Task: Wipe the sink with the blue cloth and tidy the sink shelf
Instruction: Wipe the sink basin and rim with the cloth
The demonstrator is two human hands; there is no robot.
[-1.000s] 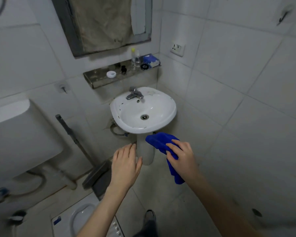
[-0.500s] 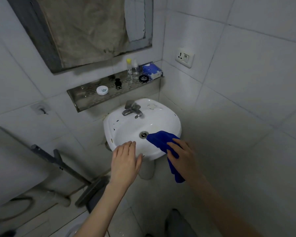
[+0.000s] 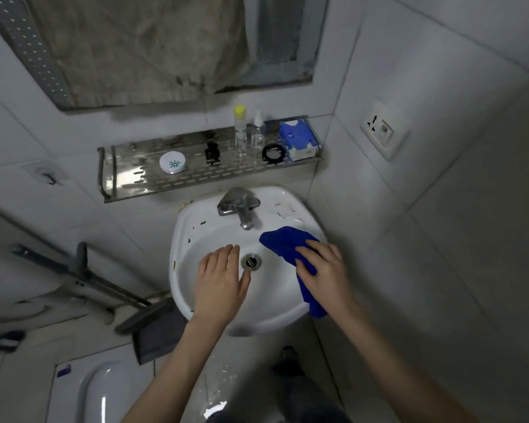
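A white pedestal sink [image 3: 196,230] with a metal tap [image 3: 240,207] and a drain [image 3: 251,261] fills the middle of the view. My right hand [image 3: 326,271] grips the blue cloth [image 3: 284,242] over the basin's right side, and the cloth's tail hangs past the rim. My left hand [image 3: 220,280] hovers flat and empty over the basin, left of the drain. Above, the steel shelf [image 3: 129,175] carries a round white tin [image 3: 172,162], a black clip [image 3: 212,153], two clear bottles [image 3: 239,129], a black hair tie [image 3: 272,153] and a blue tissue pack [image 3: 297,138].
A cloth-covered mirror [image 3: 141,47] hangs above the shelf. A wall socket [image 3: 379,129] sits on the right wall, close to the sink. A long-handled mop or squeegee [image 3: 83,270] leans at the left, with a toilet [image 3: 101,392] below it.
The view has come closer to the sink. Both hands moved up and forward from in front of the pedestal to over the basin, the cloth still in my right hand.
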